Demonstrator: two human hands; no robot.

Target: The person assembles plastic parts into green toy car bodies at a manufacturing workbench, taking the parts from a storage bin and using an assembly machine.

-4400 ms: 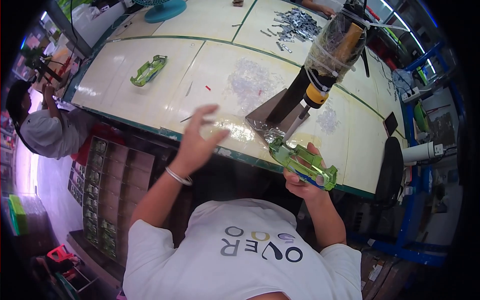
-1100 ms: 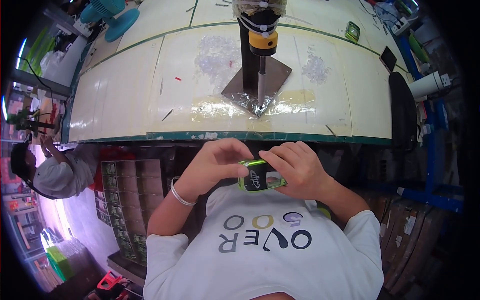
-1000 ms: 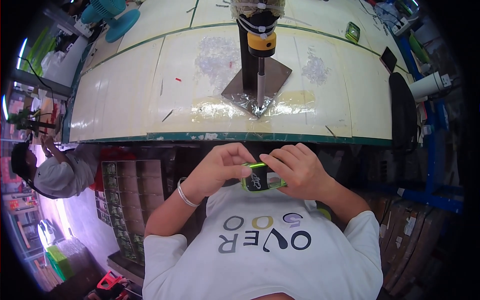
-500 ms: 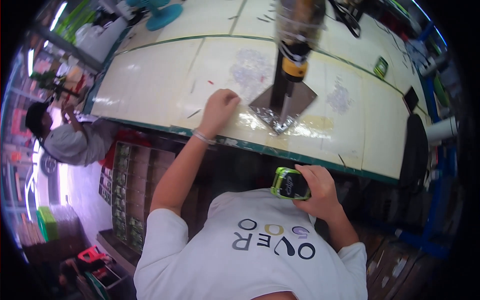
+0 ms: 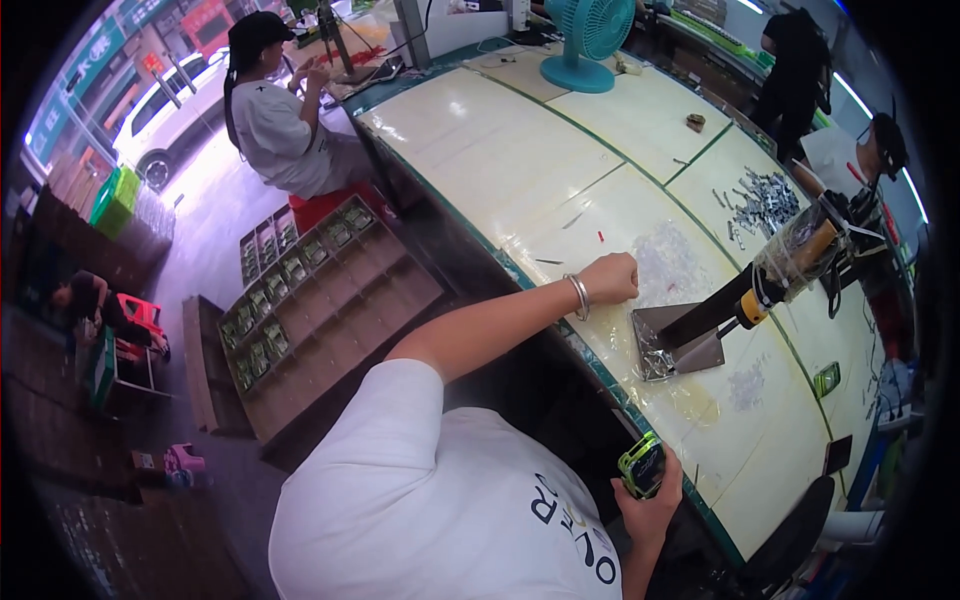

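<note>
My left hand (image 5: 608, 278) rests closed on the pale tabletop, a silver bangle at its wrist; whatever its curled fingers may hold is hidden. Beside it stands a dark metal post on a square base plate (image 5: 708, 352). A tool with a yellow collar (image 5: 748, 308), wrapped in clear film higher up, is fixed along the post. At the table's near edge my right hand (image 5: 650, 508) grips a palm-sized green and black case (image 5: 642, 464), rounded like a tape measure. A similar green case (image 5: 827, 379) lies farther right on the table.
Clear plastic bits (image 5: 668, 262) lie past my left hand. A heap of small metal pieces (image 5: 765, 205) and a teal fan (image 5: 585, 45) are farther off. A partitioned tray (image 5: 345, 310) holds several green items at left. People (image 5: 280, 130) work around the table.
My view has swung left, bringing the tray and seated co-worker further in. My left hand stays closed by the stand; my right hand still holds the green and black case.
</note>
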